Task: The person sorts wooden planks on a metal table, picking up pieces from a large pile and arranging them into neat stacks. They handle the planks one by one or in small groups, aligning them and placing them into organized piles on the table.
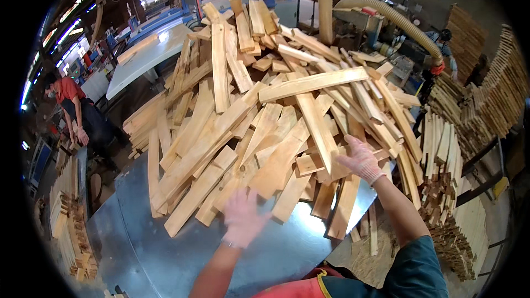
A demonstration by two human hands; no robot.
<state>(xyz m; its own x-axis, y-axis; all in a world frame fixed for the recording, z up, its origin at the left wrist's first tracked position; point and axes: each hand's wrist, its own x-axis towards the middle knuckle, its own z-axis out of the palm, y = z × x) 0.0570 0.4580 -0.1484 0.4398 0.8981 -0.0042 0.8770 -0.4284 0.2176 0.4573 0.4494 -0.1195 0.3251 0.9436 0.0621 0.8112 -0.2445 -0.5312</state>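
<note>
A large heap of loose wooden boards [276,132] lies crisscross on a metal-topped table [149,237]. My left hand [243,218], in a thin pale glove, is at the near edge of the heap. It is slightly blurred, its fingers look apart, and I see nothing held in it. On the right, my gloved right hand [361,160] reaches over the heap with thumb and fingers spread. Its fingertips are at the lower end of a slanting board [317,129] and beside a short block [310,164]; whether they touch is hard to tell.
At the left, a person in a red shirt [77,102] stands by stacked wood strips [66,226]. Stacked boards [441,143] line the right side, where another person [444,49] works near a ribbed hose [397,19]. A pale tabletop [146,58] stands behind at left.
</note>
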